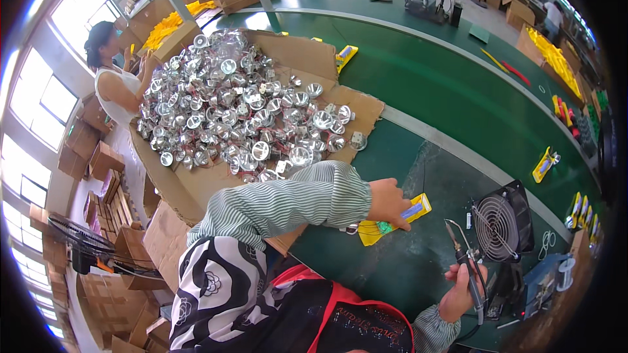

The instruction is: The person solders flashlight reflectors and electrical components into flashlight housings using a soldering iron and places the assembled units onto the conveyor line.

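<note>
My left hand [390, 204] reaches across the bench, its fingers closed on a yellow plastic casing [371, 236]. A blue cylinder [412, 211], like a battery, lies in this casing, and a small green part [384, 227] shows by my fingertips. A silver piece at the casing's left end is partly hidden by my sleeve. In my right hand [460, 289] is a soldering iron [474, 286], gripped by its dark handle. The iron's tip points up and to the left, apart from the casing.
Left stands a cardboard box [190, 199] heaped with silver reflector lamp heads [261, 150]. A black fan [500, 221] and blue stand [546, 281] are at right. Beyond runs a green conveyor [451, 85] carrying yellow casings [543, 165]. Another person [114, 85] works at far left.
</note>
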`<state>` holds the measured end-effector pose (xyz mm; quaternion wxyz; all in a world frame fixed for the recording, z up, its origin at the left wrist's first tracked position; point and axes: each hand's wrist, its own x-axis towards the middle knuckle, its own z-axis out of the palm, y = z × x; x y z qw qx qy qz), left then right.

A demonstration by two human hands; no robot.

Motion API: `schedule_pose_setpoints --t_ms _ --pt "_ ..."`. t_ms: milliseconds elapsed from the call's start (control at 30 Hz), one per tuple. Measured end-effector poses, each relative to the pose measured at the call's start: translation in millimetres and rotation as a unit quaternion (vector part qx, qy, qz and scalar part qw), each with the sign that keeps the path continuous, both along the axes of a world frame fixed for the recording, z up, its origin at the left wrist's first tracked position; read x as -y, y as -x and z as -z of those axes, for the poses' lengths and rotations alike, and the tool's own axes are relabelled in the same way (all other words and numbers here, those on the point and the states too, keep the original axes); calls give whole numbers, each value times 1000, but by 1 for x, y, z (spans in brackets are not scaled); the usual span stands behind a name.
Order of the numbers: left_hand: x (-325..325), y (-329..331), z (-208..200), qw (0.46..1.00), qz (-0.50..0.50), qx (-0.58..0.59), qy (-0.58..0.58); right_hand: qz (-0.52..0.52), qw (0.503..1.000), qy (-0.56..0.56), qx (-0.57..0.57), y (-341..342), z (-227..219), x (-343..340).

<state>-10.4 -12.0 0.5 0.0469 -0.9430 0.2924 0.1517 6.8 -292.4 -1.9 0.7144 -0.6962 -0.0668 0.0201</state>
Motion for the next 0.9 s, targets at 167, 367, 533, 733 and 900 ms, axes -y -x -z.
schedule_pose_setpoints --t_ms 167,367,533,733,900 --pt "13 10 -12 998 -25 56 -31 26 1000 -2 -14 5 -8 1" --pt "8 37 -10 976 -214 2 -42 4 999 -24 -23 2 -14 -8" --pt "1 53 -10 960 -250 85 97 -71 996 -58 -8 3 -21 3" --pt "4 63 14 852 -270 132 428 -140 989 -45 9 7 -29 -7" --pt "15 60 8 740 -492 -21 458 -180 983 -28 -18 9 -23 -18"
